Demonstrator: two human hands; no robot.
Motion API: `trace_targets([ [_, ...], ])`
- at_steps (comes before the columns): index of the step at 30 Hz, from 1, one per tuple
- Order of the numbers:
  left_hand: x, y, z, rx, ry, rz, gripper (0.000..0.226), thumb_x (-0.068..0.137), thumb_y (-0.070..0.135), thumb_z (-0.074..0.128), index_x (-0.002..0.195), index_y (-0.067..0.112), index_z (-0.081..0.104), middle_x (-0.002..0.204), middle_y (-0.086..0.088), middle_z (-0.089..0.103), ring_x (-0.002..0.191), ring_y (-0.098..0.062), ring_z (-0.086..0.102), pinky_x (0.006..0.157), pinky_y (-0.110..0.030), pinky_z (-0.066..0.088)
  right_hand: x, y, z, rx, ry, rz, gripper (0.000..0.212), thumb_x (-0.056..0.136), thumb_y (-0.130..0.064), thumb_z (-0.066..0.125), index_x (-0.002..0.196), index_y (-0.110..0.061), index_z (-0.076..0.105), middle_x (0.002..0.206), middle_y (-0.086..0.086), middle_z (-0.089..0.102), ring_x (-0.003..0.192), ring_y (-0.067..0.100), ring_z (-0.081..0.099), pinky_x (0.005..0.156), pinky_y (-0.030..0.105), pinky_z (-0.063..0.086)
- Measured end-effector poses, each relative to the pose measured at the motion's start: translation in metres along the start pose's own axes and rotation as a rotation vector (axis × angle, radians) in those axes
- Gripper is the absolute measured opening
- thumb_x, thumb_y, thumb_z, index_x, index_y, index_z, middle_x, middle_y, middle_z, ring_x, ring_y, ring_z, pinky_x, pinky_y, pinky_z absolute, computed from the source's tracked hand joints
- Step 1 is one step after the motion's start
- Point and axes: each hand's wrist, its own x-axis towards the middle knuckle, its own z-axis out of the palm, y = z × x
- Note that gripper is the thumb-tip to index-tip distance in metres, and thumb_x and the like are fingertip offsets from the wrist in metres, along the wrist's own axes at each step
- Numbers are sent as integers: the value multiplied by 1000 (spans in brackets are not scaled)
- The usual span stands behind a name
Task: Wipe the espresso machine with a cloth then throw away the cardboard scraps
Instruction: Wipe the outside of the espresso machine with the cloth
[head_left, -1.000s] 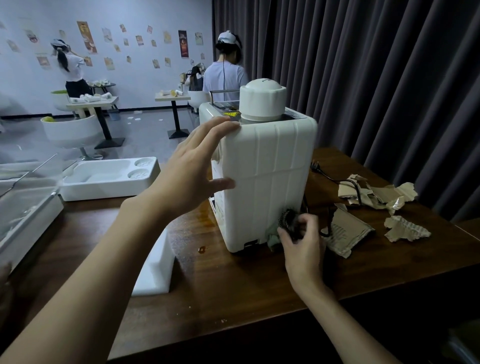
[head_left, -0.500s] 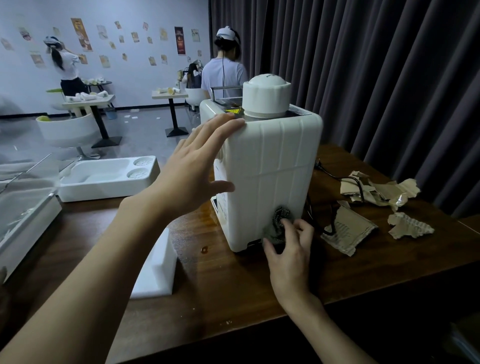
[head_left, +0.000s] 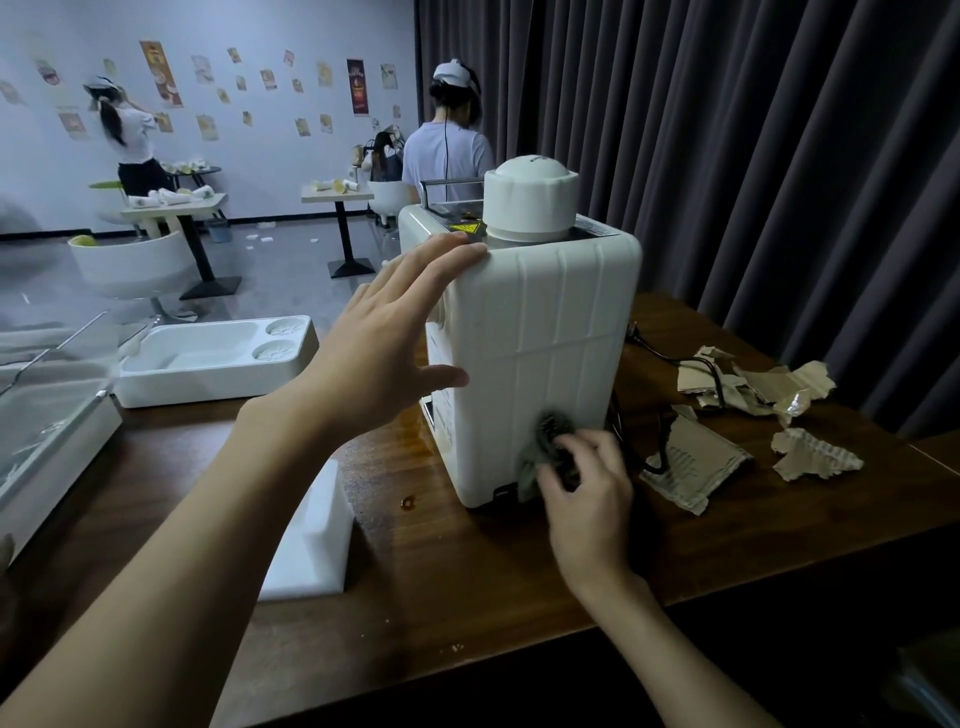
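Grey cloth (head_left: 546, 439), pinched in the right hand (head_left: 587, 486), presses low on the machine (head_left: 545, 332); the left hand (head_left: 382, 364), fingers spread, braces its top corner. Firm, overlapping strokes would suit.

Dark wooden table (head_left: 467, 582) carries white espresso machine (head_left: 540, 364), upright near middle. Right of it: torn cardboard scraps (head_left: 815, 457), black cord (head_left: 662, 356) running among them. Left: white foam tray (head_left: 208, 374), foam block (head_left: 311, 551) nearer front edge, clear case (head_left: 47, 431) at far left. Small amber drop (head_left: 408, 502) near machine base.

espresso machine (head_left: 540, 364) on table (head_left: 467, 582), cardboard scraps (head_left: 753, 415) right
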Motion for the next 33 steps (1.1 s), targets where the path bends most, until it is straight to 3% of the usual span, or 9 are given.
trace_targets([
  [2, 0, 1, 0, -1, -6, -8, 109, 67, 29, 91, 155, 30, 27, 164, 6, 24, 150, -23, 27, 118, -43, 26, 15, 9, -11, -7, 48, 38, 36, 78, 0, 76, 113, 1, 67, 113, 9, 60, 99, 10, 53, 76, 2, 39],
  [6, 0, 1, 0, 0, -1, -6, 109, 67, 30, 91, 155, 30, 27, 164, 6, 25, 150, -24, 27, 119, -45, 27, 25, 20, -17, -17, 86, 76, 38, 80, 0, 75, 117, -2, 64, 114, 8, 60, 95, 20, 60, 75, 28, 54],
  [11, 1, -1, 2, 1, 9, 8, 110, 65, 30, 92, 154, 29, 27, 163, 5, 26, 148, -25, 30, 118, -49, 32, 5, 7, -1, -21, 66, -132, 40, 76, 3, 77, 114, 0, 66, 114, 12, 59, 102, 13, 55, 80, 19, 53],
  [19, 0, -2, 2, -19, 23, 10, 112, 63, 27, 94, 153, 31, 28, 162, 6, 27, 148, -24, 31, 117, -51, 34, -10, -18, 15, -69, -146, -445, 37, 75, -1, 79, 110, -2, 68, 127, 10, 47, 100, 25, 64, 85, 32, 59],
  [22, 0, -3, 2, -28, 20, 9, 111, 64, 28, 93, 153, 32, 27, 162, 6, 27, 148, -24, 31, 116, -53, 34, 6, -9, 2, -54, -59, -360, 37, 75, 2, 78, 112, 1, 68, 125, 14, 53, 105, 13, 57, 85, 23, 56],
  [25, 0, -3, 2, -26, 18, 6, 110, 65, 30, 93, 153, 32, 27, 163, 7, 26, 148, -25, 31, 116, -55, 35, 33, 0, -16, -13, 108, -219, 33, 77, 7, 75, 109, 4, 68, 119, 20, 56, 105, -5, 39, 81, -1, 41],
  [27, 1, -3, 2, -25, 18, 4, 110, 65, 30, 92, 153, 32, 27, 162, 7, 26, 148, -24, 31, 116, -54, 34, 43, 4, -23, -32, 151, -210, 32, 77, 9, 74, 108, 6, 68, 115, 22, 56, 103, -7, 37, 83, -6, 34],
  [30, 1, -3, 2, -24, 16, -5, 110, 65, 30, 92, 153, 32, 26, 163, 7, 26, 148, -24, 30, 117, -54, 33, 41, 1, -21, -37, 172, -207, 32, 77, 9, 74, 109, 7, 68, 115, 20, 56, 103, -6, 39, 82, -5, 36],
  [33, 1, -2, 3, -27, 16, -3, 110, 64, 30, 92, 153, 32, 27, 162, 7, 27, 148, -24, 30, 117, -55, 34, 28, -11, -7, -11, 127, -225, 34, 79, 5, 74, 112, 4, 67, 120, 15, 56, 108, 3, 48, 82, 18, 55],
])
